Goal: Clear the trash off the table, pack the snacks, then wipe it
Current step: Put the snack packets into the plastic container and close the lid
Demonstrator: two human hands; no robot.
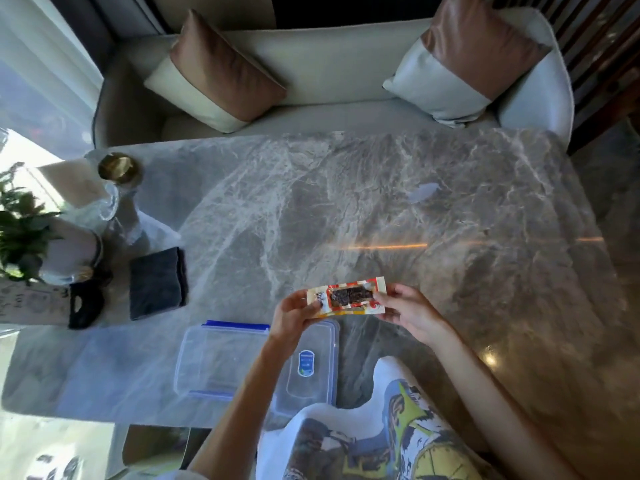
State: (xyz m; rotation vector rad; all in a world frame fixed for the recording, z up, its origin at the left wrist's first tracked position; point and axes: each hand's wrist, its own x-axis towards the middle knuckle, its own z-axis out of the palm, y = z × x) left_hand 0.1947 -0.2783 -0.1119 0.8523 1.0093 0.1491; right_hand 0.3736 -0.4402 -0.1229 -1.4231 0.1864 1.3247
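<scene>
Nearest lies a clear box (221, 362) with its lid (311, 368) off beside it, both at the worktop's (381, 202) near edge. Just above the lid, the left hand (294, 315) and right hand (407, 311) each pinch one end of a snack packet (348, 298), held level and off the surface. Packing seems to be the step in hand. Next the packet should go down and left into the box. A folded dark cloth (157, 282) waits at left for wiping, and a pale scrap (424, 192) lies far right.

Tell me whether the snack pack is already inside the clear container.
No. Both the left hand and the right hand hold the snack pack above the table, beyond the open container.
</scene>
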